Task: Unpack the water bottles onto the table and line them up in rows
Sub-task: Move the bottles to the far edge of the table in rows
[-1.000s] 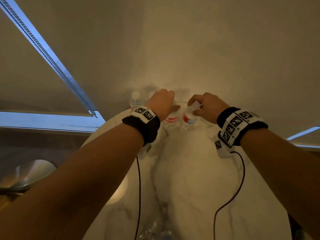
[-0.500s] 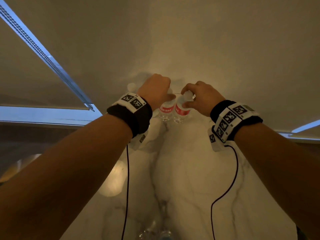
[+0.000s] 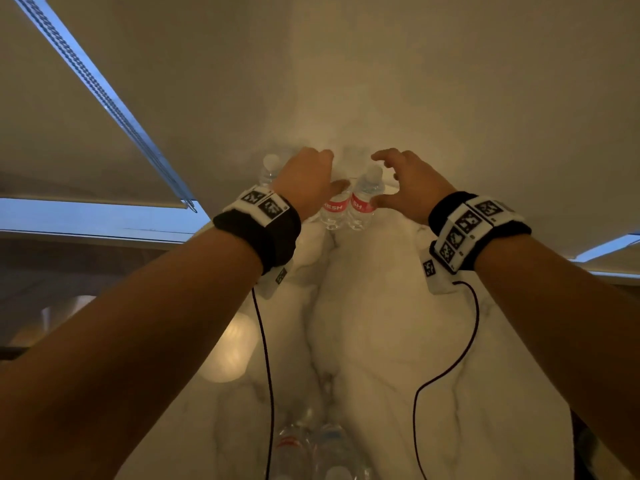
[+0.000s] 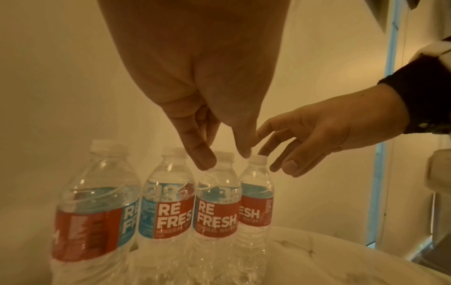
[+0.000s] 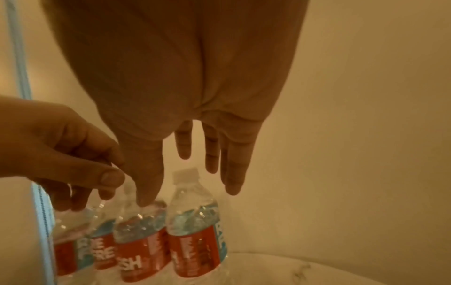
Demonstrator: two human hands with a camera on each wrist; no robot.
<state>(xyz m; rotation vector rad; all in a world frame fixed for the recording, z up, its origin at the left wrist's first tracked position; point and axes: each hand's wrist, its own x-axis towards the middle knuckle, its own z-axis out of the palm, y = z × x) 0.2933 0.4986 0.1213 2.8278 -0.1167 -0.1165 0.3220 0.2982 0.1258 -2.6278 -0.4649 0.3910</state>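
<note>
Several clear water bottles with red and blue labels stand upright in a row at the far edge of the marble table [image 3: 381,341]. In the left wrist view the row runs from the nearest bottle [image 4: 95,212] to the far right bottle [image 4: 256,202]. My left hand [image 4: 224,160] hangs just above the caps, fingers loose, gripping nothing. My right hand [image 5: 189,192] hovers over the right end bottle [image 5: 195,221] with straight, spread fingers, clear of it. In the head view both hands, left [image 3: 334,171] and right [image 3: 388,178], flank two labelled bottles [image 3: 334,209].
A plain wall rises directly behind the row. More bottles [image 3: 311,452], blurred, lie at the table's near edge. Thin dark cables [image 3: 266,358] trail from both wristbands across the tabletop. A window blind [image 3: 104,98] is at the left.
Both hands carried a bottle each to the far edge, set them upright side by side, and have let go; their fingers now open above the caps.
</note>
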